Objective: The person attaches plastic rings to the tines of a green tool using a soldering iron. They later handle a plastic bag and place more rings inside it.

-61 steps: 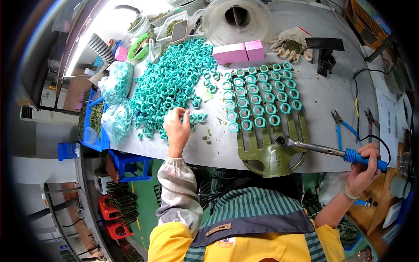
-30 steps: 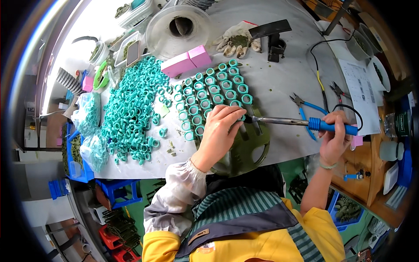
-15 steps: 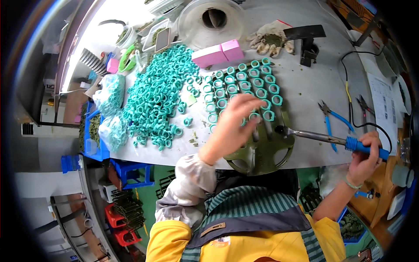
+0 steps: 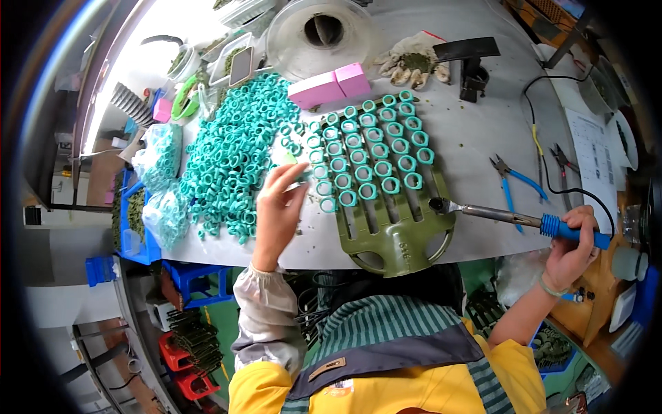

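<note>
My right hand (image 4: 576,238) is closed round the blue handle of a soldering iron (image 4: 507,215). The iron's wide dark tip lies over the lower right edge of an olive-green plastic frame (image 4: 396,245). Rows of teal plastic rings (image 4: 383,168) sit on the frame's slats, and some slats have bare lower ends. Left of the frame, my left hand (image 4: 276,214) is beside a large heap of loose teal rings (image 4: 231,152). Its thumb and forefinger pinch a small teal ring (image 4: 301,178), partly hidden by the fingers.
Pink blocks (image 4: 331,84) and a clear round tub (image 4: 321,34) stand behind the frame. A soiled glove (image 4: 414,62) and a black stand (image 4: 472,72) are at the back right. Blue-handled pliers (image 4: 517,181) and the iron's cord (image 4: 541,148) lie right. Bags of rings (image 4: 158,155) sit left.
My left hand has moved left from over the frame to the edge of the ring heap, and now pinches a ring. The right hand holds the iron in much the same place.
</note>
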